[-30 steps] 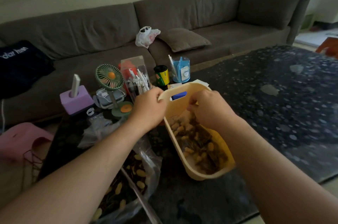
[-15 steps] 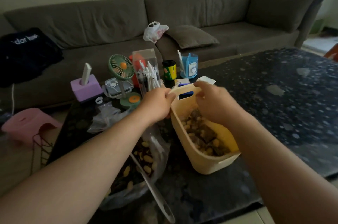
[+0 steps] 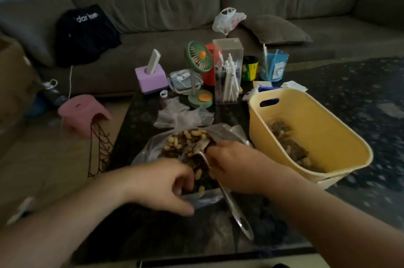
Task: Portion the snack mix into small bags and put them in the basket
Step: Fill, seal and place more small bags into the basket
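Task partly done: filled small bags (image 3: pixel 288 147) lie in the yellow basket (image 3: pixel 341 136) toward the counter's right edge; snack mix (image 3: pixel 188 141) remains in the open bag near its front edge; left hand (image 3: pixel 161 184) fingers curl at that bag's rim, apparently gripping it; right hand (image 3: pixel 238 167) meets the spoon (image 3: pixel 231 204), grasp unclear.

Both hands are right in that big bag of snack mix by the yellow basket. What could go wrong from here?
The big bag is soft plastic lying open on the table; tugged by the left hand, it could spill peanuts. The metal scoop has its handle reaching toward the table's near edge, so a knock by the right hand could send it off. The dim, blurred view hides each hand's exact grip.
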`<action>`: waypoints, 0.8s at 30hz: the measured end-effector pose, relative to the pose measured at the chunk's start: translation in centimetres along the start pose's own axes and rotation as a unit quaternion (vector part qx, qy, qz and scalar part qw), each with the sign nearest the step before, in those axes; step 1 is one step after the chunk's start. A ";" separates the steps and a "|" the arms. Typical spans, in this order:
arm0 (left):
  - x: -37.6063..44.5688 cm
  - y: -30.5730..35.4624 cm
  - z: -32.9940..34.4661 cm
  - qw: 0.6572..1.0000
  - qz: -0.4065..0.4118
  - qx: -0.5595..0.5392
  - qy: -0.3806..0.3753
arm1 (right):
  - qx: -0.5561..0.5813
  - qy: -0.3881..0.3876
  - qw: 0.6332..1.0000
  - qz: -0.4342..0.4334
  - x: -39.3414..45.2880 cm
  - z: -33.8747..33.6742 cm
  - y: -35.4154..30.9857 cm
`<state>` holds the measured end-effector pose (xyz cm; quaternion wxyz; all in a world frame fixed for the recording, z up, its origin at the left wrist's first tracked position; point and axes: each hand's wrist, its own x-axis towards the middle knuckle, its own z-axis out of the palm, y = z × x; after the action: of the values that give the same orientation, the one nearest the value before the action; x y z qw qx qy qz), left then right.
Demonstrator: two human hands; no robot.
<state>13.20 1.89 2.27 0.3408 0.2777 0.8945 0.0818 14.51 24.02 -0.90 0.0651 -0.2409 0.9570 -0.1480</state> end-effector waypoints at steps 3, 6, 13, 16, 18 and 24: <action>0.1 -0.7 3.4 0.988 0.020 0.150 0.044 | -0.030 -0.045 0.996 0.069 0.4 1.1 0.9; 0.7 -1.9 4.2 0.976 0.050 0.165 0.132 | -0.066 -0.011 0.994 0.091 0.7 2.5 -0.2; -2.1 -1.4 -1.4 0.955 0.077 0.005 0.286 | 0.023 0.024 0.980 0.194 0.3 -2.4 -0.5; -3.4 -0.5 -0.6 0.969 0.108 -0.094 0.203 | 0.001 -0.007 0.980 0.198 -1.0 -4.1 -0.1; -4.0 0.1 0.2 0.980 0.099 -0.121 0.127 | 0.000 -0.011 0.982 0.190 -1.6 -4.1 0.1; -2.7 -0.8 1.9 0.991 -0.021 -0.077 0.109 | 0.048 0.035 0.985 0.161 -1.9 -1.1 -0.1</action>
<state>15.69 -0.36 2.06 0.2636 0.2209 0.9229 0.1729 16.01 25.14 0.32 0.0659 -0.0753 0.9768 -0.1894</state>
